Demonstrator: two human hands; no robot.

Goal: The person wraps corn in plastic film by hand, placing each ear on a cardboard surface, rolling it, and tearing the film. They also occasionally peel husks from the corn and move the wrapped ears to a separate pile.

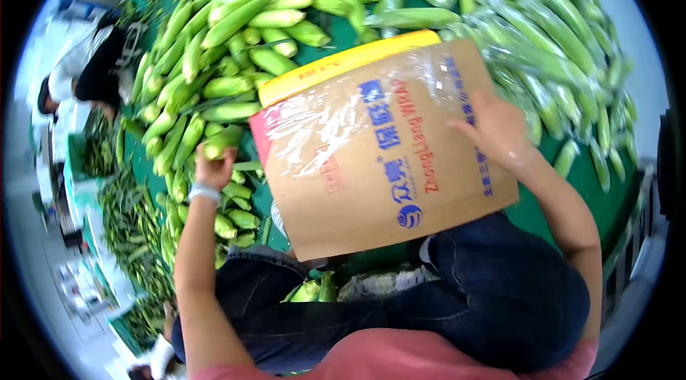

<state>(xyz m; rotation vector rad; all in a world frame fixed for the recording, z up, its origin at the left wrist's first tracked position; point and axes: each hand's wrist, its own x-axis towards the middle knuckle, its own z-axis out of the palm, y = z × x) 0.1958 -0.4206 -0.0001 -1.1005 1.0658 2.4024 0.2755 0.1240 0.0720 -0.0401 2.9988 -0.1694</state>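
From where I'm standing, the two hands are working well apart. The left hand [214, 169] is closing around a green ear of corn [223, 141], just beside the left edge of a big cardboard piece [371, 180]. The right hand [500, 126] is resting over the cardboard's right side, its thumb spreading away from the blurred fingers.

The cardboard is facing up, tilting a little, its print running sideways. Large blue characters are reading 众亮 保鲜膜, a round blue logo [409, 216] is sitting at their lower end, and red lettering is spelling "ZhongLiang WRAP" alongside. Smaller blue characters are running down by the right edge, but I'm not making them out. Clear film [336, 126] is shining across the left part, a yellow strip [343, 65] with tiny red print is lining the far edge, and a red strip [263, 135] is showing at the left.

Bare ears [236, 22] are piling up on the left of the green table [532, 207]; film-wrapped ears [557, 44] are heaping on the right.
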